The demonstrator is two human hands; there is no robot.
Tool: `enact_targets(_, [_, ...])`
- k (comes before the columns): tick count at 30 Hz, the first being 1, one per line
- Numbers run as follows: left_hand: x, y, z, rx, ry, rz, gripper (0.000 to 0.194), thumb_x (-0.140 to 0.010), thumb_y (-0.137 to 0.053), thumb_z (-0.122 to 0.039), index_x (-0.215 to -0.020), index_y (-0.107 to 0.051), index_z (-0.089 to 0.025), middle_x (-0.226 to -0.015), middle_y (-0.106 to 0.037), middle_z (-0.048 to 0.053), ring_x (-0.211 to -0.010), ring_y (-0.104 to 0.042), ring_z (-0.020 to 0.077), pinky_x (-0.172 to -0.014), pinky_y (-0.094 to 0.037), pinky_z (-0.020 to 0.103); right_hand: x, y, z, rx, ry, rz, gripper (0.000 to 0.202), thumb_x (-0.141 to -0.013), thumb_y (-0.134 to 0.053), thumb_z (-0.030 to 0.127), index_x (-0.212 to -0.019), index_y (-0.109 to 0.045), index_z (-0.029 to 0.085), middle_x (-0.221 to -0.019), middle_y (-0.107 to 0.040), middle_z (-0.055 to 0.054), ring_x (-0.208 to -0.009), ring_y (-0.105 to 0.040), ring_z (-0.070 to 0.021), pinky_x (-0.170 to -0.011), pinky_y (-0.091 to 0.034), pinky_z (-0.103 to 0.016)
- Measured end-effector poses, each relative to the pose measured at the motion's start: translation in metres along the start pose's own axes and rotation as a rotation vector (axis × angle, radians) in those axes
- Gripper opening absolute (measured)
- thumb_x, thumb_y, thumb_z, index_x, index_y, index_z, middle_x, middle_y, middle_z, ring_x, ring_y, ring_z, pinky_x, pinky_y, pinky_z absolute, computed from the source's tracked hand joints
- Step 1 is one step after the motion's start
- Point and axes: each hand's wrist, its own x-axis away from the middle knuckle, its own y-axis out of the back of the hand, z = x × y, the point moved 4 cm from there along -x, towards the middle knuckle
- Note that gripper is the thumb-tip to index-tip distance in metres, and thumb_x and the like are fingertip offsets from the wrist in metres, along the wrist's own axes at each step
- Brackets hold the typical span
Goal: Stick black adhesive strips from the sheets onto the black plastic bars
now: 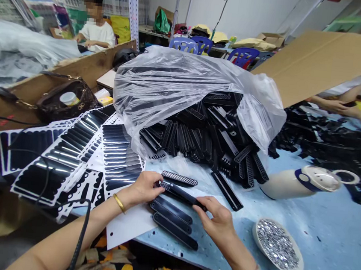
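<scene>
The left hand [145, 188] pinches the left end of a slim black strip [180, 193] between thumb and fingers; the right hand [218, 219] grips the opposite end, fingers closed narrowly on the edge. The strip is held between both hands, above the near edge of the blue table [327, 240], and carries a perforated-looking pattern at its left end. Just beyond it lies a patterned strip [179, 178] with a light lattice texture on its upper face. On the near side, smooth dark strips [175, 231] with rounded ends lie side by side, partly over a flat white sheet [128, 229]. To the right stands a shallow oval bowl [297, 269] filled with small, shiny, silvery pieces [277, 244]; beyond it a cream bottle [286, 184] with a dark blue band and a loop on its lid lies tilted. To the left, white backing sheets [95, 160] bearing rows of glossy black round-ended shapes overlap one another. On the far side, a translucent, wrinkled plastic bag [174, 74] opens toward the near side over a heap of black strips [196, 139], some ribbed, some latticed. Farther right, a flat brown cardboard panel [324, 60] slants upward.
</scene>
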Motion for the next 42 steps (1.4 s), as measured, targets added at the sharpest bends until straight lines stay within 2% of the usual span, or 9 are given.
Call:
enact_targets(4, [0.001,-0.002,0.007,0.189,0.114,0.029,0.03,-0.063,-0.069,-0.014,-0.093,-0.074,-0.015,-0.065,-0.064,-0.001,-0.059,-0.056,0.0125,-0.059,-0.045,0.022,0.003,0.006,-0.006,0.065,0.062,0.009,0.019,-0.089,-0.059,0.03,-0.091,-0.075,0.02,-0.081,-0.075,-0.007,-0.073,-0.073,-0.0208,-0.066,-0.061,-0.031])
enact_targets(9, [0.0,-0.004,0.011,0.366,0.177,0.043,0.029,-0.065,-0.063,-0.013,-0.092,-0.076,-0.013,-0.061,-0.064,-0.001,-0.056,-0.056,0.0119,-0.056,-0.044,0.021,-0.009,-0.003,0.0,0.099,0.129,0.089,0.021,-0.089,-0.057,0.029,-0.093,-0.076,0.02,-0.084,-0.077,-0.009,-0.076,-0.074,-0.0221,-0.07,-0.062,-0.034])
enact_targets(14, [0.0,-0.003,0.012,0.395,0.168,0.03,0.026,-0.066,-0.062,-0.013,-0.087,-0.077,-0.014,-0.062,-0.066,0.0,-0.058,-0.058,0.0126,-0.057,-0.045,0.021,-0.016,-0.01,0.006,0.127,0.113,0.159,0.021,-0.088,-0.056,0.026,-0.093,-0.076,0.022,-0.087,-0.077,-0.009,-0.078,-0.074,-0.0228,-0.071,-0.062,-0.035])
enact_targets(24, [0.001,-0.003,0.012,0.426,0.188,0.043,0.023,-0.067,-0.064,-0.014,-0.087,-0.077,-0.013,-0.059,-0.064,-0.001,-0.056,-0.057,0.0122,-0.056,-0.045,0.021,-0.018,-0.015,0.013,0.183,0.192,0.15,0.023,-0.091,-0.053,0.022,-0.092,-0.075,0.016,-0.084,-0.076,-0.011,-0.075,-0.073,-0.022,-0.069,-0.061,-0.032])
enact_targets(31, [0.0,-0.006,0.016,0.446,0.192,0.038,0.02,-0.067,-0.066,-0.014,-0.085,-0.076,-0.013,-0.058,-0.062,-0.002,-0.054,-0.055,0.0108,-0.054,-0.044,0.02,-0.014,-0.017,0.008,0.153,0.107,0.163,0.022,-0.09,-0.054,0.025,-0.092,-0.075,0.02,-0.087,-0.076,-0.01,-0.078,-0.073,-0.0234,-0.072,-0.061,-0.035])
enact_targets(42, [0.0,-0.005,0.016,0.42,0.186,0.035,0.02,-0.068,-0.066,-0.013,-0.085,-0.076,-0.014,-0.058,-0.062,-0.002,-0.055,-0.055,0.0105,-0.053,-0.044,0.018,-0.012,-0.022,0.007,0.218,0.119,0.193,0.021,-0.088,-0.054,0.022,-0.091,-0.074,0.02,-0.085,-0.075,-0.01,-0.077,-0.071,-0.0229,-0.071,-0.059,-0.035])
